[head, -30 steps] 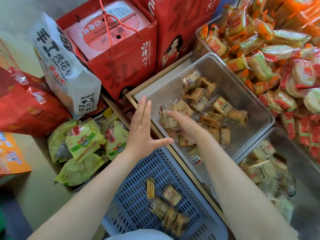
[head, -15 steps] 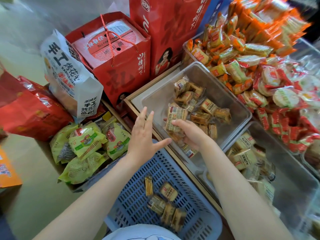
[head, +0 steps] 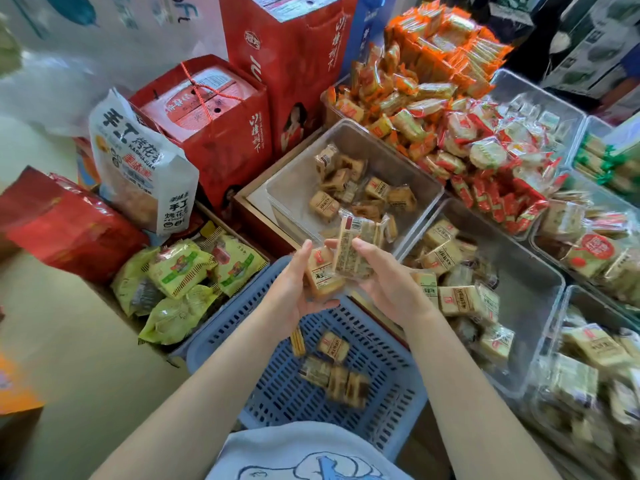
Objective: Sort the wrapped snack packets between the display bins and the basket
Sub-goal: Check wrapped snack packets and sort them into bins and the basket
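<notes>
Over the far rim of the blue slotted basket (head: pixel 388 368), both my hands hold a bunch of tan wrapped snack packets (head: pixel 349 251). My right hand (head: pixel 388 282) grips the packets from the right side. My left hand (head: pixel 294 285) cups another tan packet (head: pixel 320 271) from the left and below. Several similar packets (head: pixel 332 372) lie on the basket floor. Just beyond my hands stands a clear display bin (head: pixel 301 174), part filled with the same tan packets (head: pixel 360 188).
A second clear bin (head: pixel 530 268) of pale packets sits to the right. Orange and red snacks (head: pixel 440 109) are heaped behind it. Red gift boxes (head: pixel 221 133), a white bag (head: pixel 138 168) and green packets (head: pixel 187 275) crowd the left. More bins line the right edge.
My right hand lifted a bunch of packets out of the clear bin and drew them back over the basket. My left hand, open before, came in and now cups a packet.
</notes>
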Available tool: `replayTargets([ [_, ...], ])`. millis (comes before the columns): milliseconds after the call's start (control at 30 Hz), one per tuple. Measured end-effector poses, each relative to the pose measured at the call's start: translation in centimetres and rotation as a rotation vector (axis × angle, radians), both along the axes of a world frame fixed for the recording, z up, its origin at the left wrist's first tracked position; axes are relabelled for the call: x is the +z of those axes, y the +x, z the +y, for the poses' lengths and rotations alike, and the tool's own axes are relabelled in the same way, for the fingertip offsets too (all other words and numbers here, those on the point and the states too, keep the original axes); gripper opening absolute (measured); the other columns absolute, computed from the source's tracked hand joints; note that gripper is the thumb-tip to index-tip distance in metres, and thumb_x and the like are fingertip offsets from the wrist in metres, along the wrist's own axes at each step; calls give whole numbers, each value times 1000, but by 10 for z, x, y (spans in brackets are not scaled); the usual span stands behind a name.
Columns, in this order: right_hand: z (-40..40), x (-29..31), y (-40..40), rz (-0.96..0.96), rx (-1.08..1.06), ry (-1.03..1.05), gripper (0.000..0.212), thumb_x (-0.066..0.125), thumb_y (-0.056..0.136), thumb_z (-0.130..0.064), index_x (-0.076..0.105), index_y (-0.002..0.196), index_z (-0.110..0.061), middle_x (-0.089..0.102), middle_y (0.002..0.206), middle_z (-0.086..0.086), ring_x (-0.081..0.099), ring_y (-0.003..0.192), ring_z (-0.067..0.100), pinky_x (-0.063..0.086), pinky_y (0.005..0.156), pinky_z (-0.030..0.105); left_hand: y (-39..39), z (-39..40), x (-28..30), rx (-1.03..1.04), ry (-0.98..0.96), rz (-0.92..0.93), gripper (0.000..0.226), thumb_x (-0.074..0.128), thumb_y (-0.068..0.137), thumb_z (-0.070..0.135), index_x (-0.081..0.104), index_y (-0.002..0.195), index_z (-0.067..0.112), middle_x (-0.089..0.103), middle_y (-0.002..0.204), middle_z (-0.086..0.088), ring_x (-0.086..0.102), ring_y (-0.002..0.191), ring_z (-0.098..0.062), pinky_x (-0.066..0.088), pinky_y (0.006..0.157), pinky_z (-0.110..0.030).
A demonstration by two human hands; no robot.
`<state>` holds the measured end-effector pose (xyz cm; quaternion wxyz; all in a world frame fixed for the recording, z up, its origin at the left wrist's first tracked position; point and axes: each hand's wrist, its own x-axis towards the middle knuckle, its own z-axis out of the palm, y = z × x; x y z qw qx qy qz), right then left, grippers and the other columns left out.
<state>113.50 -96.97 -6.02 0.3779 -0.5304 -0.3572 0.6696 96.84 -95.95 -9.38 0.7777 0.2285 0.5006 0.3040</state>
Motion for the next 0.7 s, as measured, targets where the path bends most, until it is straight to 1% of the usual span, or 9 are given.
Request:
replayTargets([
  [133,-44,-6,12,-37,-109,-3,42,63,94,-28,65,130,-6,71,126,13,65,122,28,45,111,52,-11,-24,-3,-47,58,28,34,56,104,35,55,129,13,77,102,-14,76,94,-31,63,73,-39],
  [200,-64,-10,14,-134,-130,-15,39,65,97,-17,60,135,-15,72,124,8,70,115,25,48,108,52,-13,-30,-2,-68,73,18,29,55,104,34,54,126,15,77,102,-16,76,92,-31,63,77,-41],
  [267,-80,-14,13,-157,-131,-23,52,65,97,-14,51,143,-34,67,131,4,70,114,24,50,106,49,-13,-34,-1,-99,89,29,26,53,104,36,56,123,18,77,104,-16,75,94,-32,61,84,-46],
  [333,-91,-17,9,-128,-138,-42,58,68,94,-26,47,142,-51,61,139,-1,64,123,21,49,109,50,-13,-38,2,-139,101,35,24,52,105,36,59,118,18,76,106,-16,75,95,-33,60,83,-49],
  [400,-100,-16,3,-78,-165,-79,46,64,95,-42,50,136,-56,58,142,1,61,127,23,49,108,52,-11,-41,4,-191,115,26,22,52,105,32,61,116,16,76,107,-15,74,95,-32,62,69,-44],
  [467,-106,-14,-6,-40,-206,-113,27,50,104,-46,56,130,-49,62,136,5,64,122,25,53,102,52,-9,-46,4,-224,133,40,17,55,104,26,63,111,14,75,98,-10,75,85,-26,58,56,-36],
  [533,-112,-10,-13,-36,-260,-114,22,44,108,-40,58,124,-34,66,122,10,67,109,23,58,86,42,-5,-51,4,-254,147,87,10,57,102,22,64,103,14,71,85,-5,72,70,-18,55,50,-31],
  [600,-116,-9,-16,-88,-300,-106,14,52,105,-33,56,112,-21,65,103,10,66,93,22,54,71,32,-1,-54,2,-291,152,111,8,57,101,19,62,99,13,67,80,-5,68,65,-17,52,49,-28],
  [700,-124,-14,-20,-150,-346,-93,18,67,97,-21,50,93,-16,62,88,8,63,85,22,52,75,36,2,-56,0,-310,145,87,9,61,100,18,61,92,13,66,83,-12,67,70,-25,53,56,-32],
])
